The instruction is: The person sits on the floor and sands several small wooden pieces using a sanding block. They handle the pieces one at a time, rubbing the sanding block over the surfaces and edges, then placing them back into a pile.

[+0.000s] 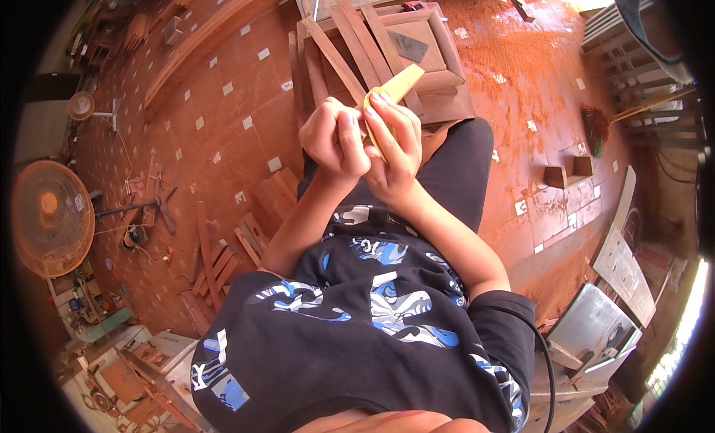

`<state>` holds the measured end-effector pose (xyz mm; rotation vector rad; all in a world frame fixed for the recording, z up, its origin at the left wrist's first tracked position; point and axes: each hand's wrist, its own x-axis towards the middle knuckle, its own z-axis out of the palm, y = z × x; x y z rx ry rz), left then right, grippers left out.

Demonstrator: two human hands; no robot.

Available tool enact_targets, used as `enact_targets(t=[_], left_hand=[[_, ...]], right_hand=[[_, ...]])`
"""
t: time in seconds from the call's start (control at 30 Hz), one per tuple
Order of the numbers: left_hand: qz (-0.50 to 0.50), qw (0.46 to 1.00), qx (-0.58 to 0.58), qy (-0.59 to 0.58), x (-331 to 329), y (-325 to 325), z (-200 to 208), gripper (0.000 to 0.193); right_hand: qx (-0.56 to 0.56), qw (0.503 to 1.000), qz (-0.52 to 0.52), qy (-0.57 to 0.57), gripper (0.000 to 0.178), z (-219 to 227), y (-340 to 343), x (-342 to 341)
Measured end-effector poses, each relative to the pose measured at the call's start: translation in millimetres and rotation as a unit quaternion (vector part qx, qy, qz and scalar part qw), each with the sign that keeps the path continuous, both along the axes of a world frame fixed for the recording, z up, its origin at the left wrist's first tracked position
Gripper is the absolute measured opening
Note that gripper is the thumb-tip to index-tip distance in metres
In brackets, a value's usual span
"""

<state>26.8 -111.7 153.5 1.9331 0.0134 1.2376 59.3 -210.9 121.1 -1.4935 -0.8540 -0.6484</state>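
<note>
Both of my hands are raised together in front of my lap, over the near end of a wooden workpiece. A yellow strip [404, 81], which looks like sandpaper, is folded and sticks out past the fingers toward the upper right. My right hand [396, 139] is closed around it, fingers bent over its near part. My left hand [334, 139] is curled tight and pressed against the strip's left edge, seeming to pinch it; its fingertips are partly hidden. Beneath and beyond lie several brown wooden slats [359, 42] and a framed wooden panel [439, 79].
A small red tool [414, 6] sits on the far panel edge. Orange sawdust [514, 49] covers the tiled floor at right, near a small wooden box [569, 172] and a broom [596, 128]. At left stand a fan [52, 218] and loose wood pieces [212, 265].
</note>
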Motion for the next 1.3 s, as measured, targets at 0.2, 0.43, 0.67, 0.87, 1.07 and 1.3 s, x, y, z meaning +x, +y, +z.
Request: enact_targets(t=[0.2,0.43,0.67,0.87,1.07,1.3], left_hand=[[0.050,0.999,0.009,-0.008,0.3,-0.4,5.0,0.026],[0.035,0.995,-0.095,-0.015,-8.4,-4.5,-7.4,0.022],[0.118,0.975,-0.165,0.087,-39.4,20.2,-34.6,0.031],[-0.012,0.722,-0.669,0.174,-65.7,39.5,-119.8,0.023],[-0.029,0.745,-0.652,0.140,-51.1,34.8,-124.2,0.022],[0.008,0.707,-0.690,0.159,-55.7,43.8,-126.2,0.023]], right_hand=[[-0.066,0.992,-0.057,0.094,0.036,-65.8,-2.6,48.1],[-0.101,0.989,-0.067,0.086,0.042,-69.7,-0.9,37.2],[-0.155,0.985,-0.009,0.075,0.042,-77.9,1.6,34.9],[-0.244,0.964,-0.030,0.098,0.041,-106.3,9.8,48.3],[-0.244,0.960,-0.026,0.136,0.037,-110.0,4.4,51.6],[-0.230,0.962,0.014,0.147,0.037,-108.2,1.0,52.4]])
